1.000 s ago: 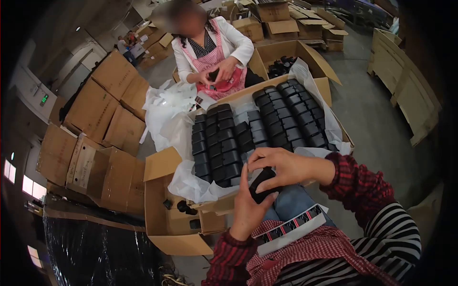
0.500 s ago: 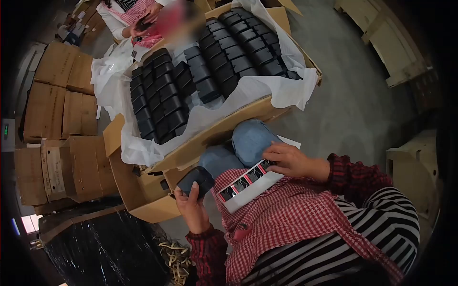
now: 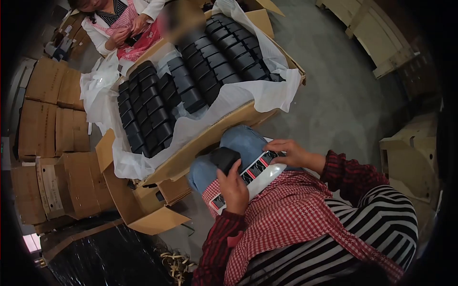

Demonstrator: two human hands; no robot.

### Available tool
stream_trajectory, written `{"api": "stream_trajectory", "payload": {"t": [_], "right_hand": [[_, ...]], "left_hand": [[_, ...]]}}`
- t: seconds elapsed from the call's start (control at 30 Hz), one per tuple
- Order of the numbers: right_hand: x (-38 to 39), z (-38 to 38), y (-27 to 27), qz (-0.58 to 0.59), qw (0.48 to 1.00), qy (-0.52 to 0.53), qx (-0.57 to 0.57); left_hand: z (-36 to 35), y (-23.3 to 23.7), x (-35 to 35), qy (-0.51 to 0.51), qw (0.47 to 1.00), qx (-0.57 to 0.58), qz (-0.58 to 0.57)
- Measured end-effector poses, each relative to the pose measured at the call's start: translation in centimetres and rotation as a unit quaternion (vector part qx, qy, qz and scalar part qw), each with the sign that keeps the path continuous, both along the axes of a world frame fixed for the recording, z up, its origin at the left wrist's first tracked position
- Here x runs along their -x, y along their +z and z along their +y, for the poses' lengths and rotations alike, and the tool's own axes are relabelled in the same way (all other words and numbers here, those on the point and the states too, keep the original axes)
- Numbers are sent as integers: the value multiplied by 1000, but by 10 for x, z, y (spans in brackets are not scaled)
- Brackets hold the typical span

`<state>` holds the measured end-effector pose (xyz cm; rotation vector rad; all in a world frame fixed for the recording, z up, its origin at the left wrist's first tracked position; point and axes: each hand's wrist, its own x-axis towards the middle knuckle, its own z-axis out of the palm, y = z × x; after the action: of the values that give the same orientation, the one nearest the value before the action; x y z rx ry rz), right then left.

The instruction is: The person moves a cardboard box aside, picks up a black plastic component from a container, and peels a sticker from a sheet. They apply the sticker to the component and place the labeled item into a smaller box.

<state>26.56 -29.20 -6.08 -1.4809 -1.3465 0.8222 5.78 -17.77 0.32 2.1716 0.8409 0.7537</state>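
Note:
My left hand [image 3: 234, 191] grips a small black moulded piece [image 3: 225, 158] with rounded edges, held above my knees. Across my lap lies a white sheet of stickers [image 3: 265, 184] with a row of black-and-red printed labels. At the upper right end of this sheet, my right hand [image 3: 293, 155] is closed, thumb and fingers pinching at the last label. Whether a label has lifted off the backing cannot be made out. In front of my knees, a large carton [image 3: 210, 128] holds rows of similar black pieces [image 3: 148, 102], lined with white foam sheet [image 3: 102, 100].
Across the carton, a co-worker [image 3: 126, 28] handles a small dark item. Brown cartons [image 3: 43, 90] are stacked at the left, above a black-wrapped bundle [image 3: 100, 257]. An open carton [image 3: 155, 220] stands by my left knee. Wooden crates [image 3: 367, 33] line the right side.
My left hand has moved right and inward with the black piece, now over the sticker sheet. My right hand stays at the sheet's end, fingers pinched closer. The view has shifted slightly.

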Motion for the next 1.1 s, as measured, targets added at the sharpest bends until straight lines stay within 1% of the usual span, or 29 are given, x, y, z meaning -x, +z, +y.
{"api": "stream_trajectory", "payload": {"t": [0.03, 0.07, 0.13, 0.27, 0.3, 0.37, 0.43, 0.47, 0.67, 0.73, 0.77, 0.83, 0.97, 1.03, 1.1], "right_hand": [[0, 1, -2, -3, 1000, -6, -29], [-1, 2, -4, -3, 1000, -8, -29], [-4, 1, -6, 4, 1000, -8, 6], [-8, 5, 3, 6, 1000, -3, 23], [-8, 7, 6, 16, 999, -1, 39], [-6, 11, 6, 27, 998, 1, 52], [-6, 12, 1, -34, 996, 9, -76], [-5, 11, 2, -34, 997, 8, -75], [-3, 7, 14, 3, 998, 6, -61], [-3, 6, 17, -41, 996, -11, -82], [-4, 7, 15, -41, 996, -12, -82], [-6, 9, 11, -76, 989, 10, -129], [-5, 14, 15, -84, 987, 24, -131], [-1, 13, 19, 16, 999, 4, -49], [-1, 15, 18, 13, 998, 12, -58]], "left_hand": [[-6, -15, -1, -15, 996, 28, 87], [-8, -23, -7, -18, 996, 28, 87], [-12, -37, -17, -94, 990, -92, 56], [-18, -34, -27, -120, 985, -106, 66], [-18, -34, -27, -120, 985, -107, 68], [-16, -32, -28, -101, 989, -73, 75], [-14, -26, -30, -83, 991, -59, 83], [-14, -24, -30, -65, 993, -44, 91], [-11, -29, -27, -63, 996, -21, 57], [-11, -26, -27, -65, 996, -15, 63], [-11, -25, -27, -65, 996, -10, 68], [-10, -25, -27, -69, 995, -14, 66], [-10, -27, -26, -71, 996, -24, 53], [-10, -27, -25, -72, 995, -24, 58], [-10, -27, -26, -75, 995, -23, 63]]}}
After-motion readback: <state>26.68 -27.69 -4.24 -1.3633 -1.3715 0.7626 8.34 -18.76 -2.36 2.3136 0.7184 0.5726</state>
